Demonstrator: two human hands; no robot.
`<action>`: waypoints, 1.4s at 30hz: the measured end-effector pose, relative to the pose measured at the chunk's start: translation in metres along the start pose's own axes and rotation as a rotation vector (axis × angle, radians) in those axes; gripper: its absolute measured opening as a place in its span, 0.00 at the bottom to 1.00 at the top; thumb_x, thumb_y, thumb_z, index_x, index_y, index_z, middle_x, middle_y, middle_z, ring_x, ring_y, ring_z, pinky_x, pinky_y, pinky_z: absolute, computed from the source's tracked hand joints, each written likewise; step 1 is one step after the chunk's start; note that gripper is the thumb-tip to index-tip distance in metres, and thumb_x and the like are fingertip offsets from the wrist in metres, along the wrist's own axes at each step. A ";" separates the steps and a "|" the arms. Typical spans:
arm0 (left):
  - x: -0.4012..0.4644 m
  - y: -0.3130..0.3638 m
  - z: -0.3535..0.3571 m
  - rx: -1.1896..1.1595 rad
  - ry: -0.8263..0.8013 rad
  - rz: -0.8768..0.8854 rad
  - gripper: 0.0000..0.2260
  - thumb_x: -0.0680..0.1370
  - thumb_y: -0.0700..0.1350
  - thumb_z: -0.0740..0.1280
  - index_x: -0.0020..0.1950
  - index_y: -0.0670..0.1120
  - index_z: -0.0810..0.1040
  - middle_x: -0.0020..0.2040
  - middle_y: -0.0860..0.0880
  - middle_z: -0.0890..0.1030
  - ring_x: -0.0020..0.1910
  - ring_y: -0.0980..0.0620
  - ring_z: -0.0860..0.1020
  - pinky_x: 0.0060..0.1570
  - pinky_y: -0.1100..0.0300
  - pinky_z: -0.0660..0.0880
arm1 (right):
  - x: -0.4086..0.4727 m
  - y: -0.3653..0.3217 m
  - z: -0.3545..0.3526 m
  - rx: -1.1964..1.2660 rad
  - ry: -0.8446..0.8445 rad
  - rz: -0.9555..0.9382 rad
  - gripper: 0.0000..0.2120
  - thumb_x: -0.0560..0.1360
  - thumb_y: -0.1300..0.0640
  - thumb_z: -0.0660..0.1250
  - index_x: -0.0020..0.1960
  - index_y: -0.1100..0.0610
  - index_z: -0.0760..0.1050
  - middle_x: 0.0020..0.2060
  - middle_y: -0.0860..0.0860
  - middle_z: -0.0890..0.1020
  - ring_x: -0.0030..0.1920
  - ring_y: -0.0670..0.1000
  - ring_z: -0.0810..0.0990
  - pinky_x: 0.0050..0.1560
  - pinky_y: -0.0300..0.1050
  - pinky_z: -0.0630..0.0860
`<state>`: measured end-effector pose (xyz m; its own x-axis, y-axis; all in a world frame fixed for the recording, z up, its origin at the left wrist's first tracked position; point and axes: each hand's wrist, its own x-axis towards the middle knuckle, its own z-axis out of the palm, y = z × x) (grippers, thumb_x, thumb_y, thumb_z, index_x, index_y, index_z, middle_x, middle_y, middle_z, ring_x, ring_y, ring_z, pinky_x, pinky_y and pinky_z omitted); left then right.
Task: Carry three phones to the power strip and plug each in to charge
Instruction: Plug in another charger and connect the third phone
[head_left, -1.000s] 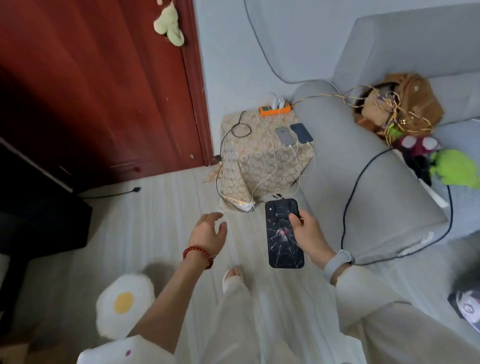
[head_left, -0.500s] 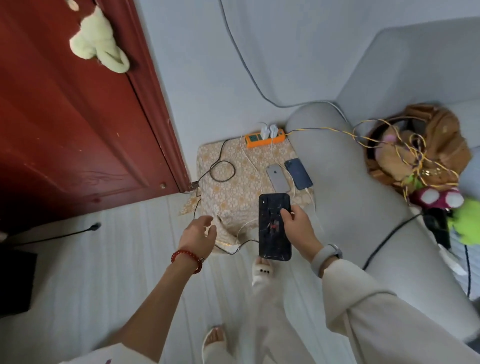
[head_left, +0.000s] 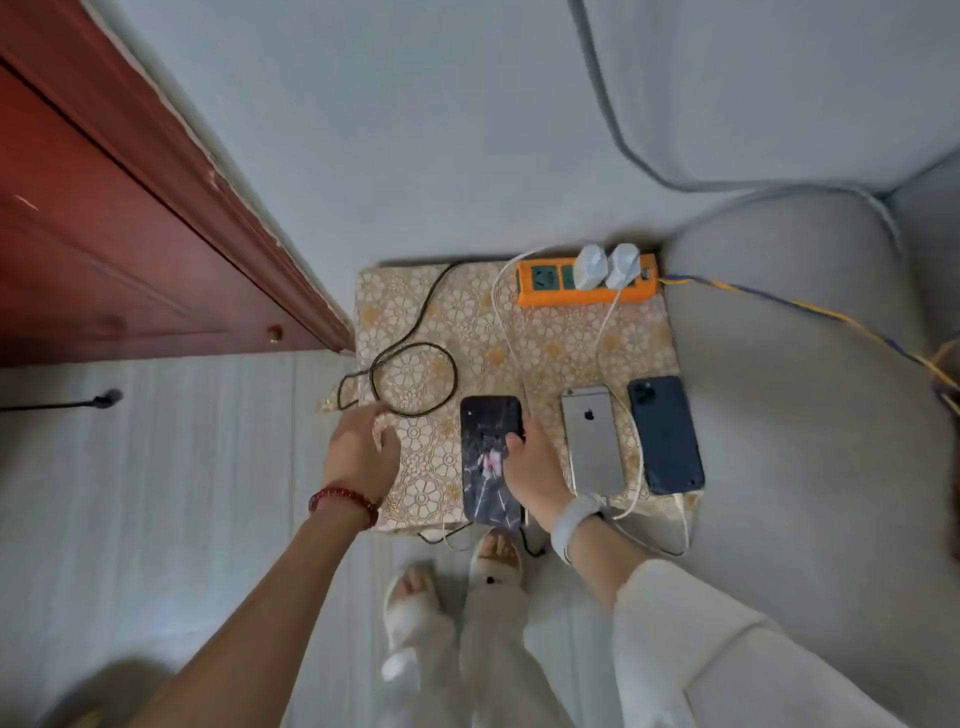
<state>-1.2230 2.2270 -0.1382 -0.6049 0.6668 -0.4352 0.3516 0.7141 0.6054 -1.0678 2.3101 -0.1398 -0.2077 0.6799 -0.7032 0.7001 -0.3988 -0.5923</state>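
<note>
My right hand (head_left: 531, 470) grips a black phone with a cracked back (head_left: 485, 467) by its right edge, just over the floral-covered stand (head_left: 545, 348). A silver phone (head_left: 592, 441) and a dark blue phone (head_left: 666, 435) lie face down on the stand's right side, each with a white cable. An orange power strip (head_left: 587, 283) with two white chargers sits at the stand's far edge. My left hand (head_left: 361, 457) hovers over the stand's left front, fingers loosely curled near a coiled black cable (head_left: 415, 376). Whether it touches the cable is unclear.
A red wooden door (head_left: 130, 234) stands at the left. A grey sofa arm (head_left: 810, 389) borders the stand on the right, with a yellow-blue cord (head_left: 805, 306) running over it. A black plug (head_left: 104, 400) lies on the pale floor. My slippered feet (head_left: 452, 577) stand before the stand.
I have stepped up to the stand and now look straight down on it. My right hand has brought the black phone down over its surface, and my left hand has reached toward the coiled black cable.
</note>
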 end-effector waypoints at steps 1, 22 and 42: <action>0.012 -0.001 0.005 0.024 0.005 0.008 0.14 0.76 0.38 0.60 0.61 0.39 0.72 0.62 0.39 0.73 0.61 0.42 0.72 0.61 0.50 0.69 | 0.011 -0.001 0.003 -0.008 -0.025 0.013 0.16 0.80 0.59 0.51 0.67 0.60 0.61 0.49 0.51 0.71 0.44 0.51 0.75 0.41 0.43 0.70; 0.133 0.016 0.040 0.330 0.008 0.065 0.17 0.75 0.46 0.65 0.60 0.42 0.68 0.60 0.40 0.71 0.55 0.39 0.74 0.51 0.46 0.71 | 0.033 -0.008 0.014 -0.536 0.140 -0.230 0.17 0.79 0.60 0.55 0.66 0.60 0.65 0.62 0.56 0.69 0.63 0.55 0.69 0.55 0.47 0.75; 0.074 0.019 -0.063 -0.060 0.138 0.412 0.10 0.75 0.40 0.62 0.51 0.41 0.80 0.41 0.42 0.83 0.37 0.45 0.79 0.39 0.61 0.70 | 0.087 -0.182 0.031 0.851 -0.307 0.243 0.11 0.79 0.65 0.51 0.42 0.65 0.70 0.38 0.56 0.77 0.37 0.52 0.76 0.40 0.42 0.75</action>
<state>-1.3065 2.2764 -0.1169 -0.5141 0.8557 -0.0591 0.5434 0.3782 0.7494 -1.2342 2.4229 -0.1053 -0.3779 0.3751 -0.8464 0.0373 -0.9073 -0.4188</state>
